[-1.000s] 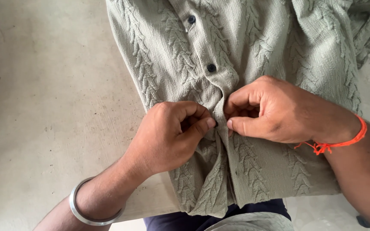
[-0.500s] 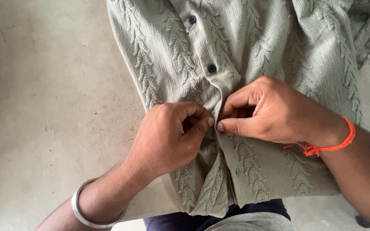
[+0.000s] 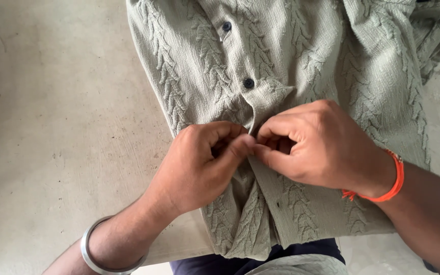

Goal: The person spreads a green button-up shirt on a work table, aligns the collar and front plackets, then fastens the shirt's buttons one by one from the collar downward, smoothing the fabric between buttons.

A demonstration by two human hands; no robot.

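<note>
A pale green shirt (image 3: 291,56) with a raised leaf pattern and dark buttons (image 3: 249,83) lies flat in front of me. My left hand (image 3: 199,165) pinches the left edge of the shirt's front placket, thumb and fingers closed on the cloth. My right hand (image 3: 317,142) pinches the right edge of the placket right beside it, fingertips meeting the left hand's. Whatever sits between the fingertips is hidden. A silver bangle (image 3: 103,254) circles my left wrist and an orange thread (image 3: 390,183) my right.
The shirt rests on a rough, pale concrete-like surface (image 3: 57,127) that stretches to the left. A rumpled sleeve (image 3: 434,30) lies at the top right. Dark blue cloth (image 3: 260,257) shows under the shirt's hem at the bottom.
Both hands have closed in on each other at the placket, the right hand sliding slightly left. The shirt has barely shifted.
</note>
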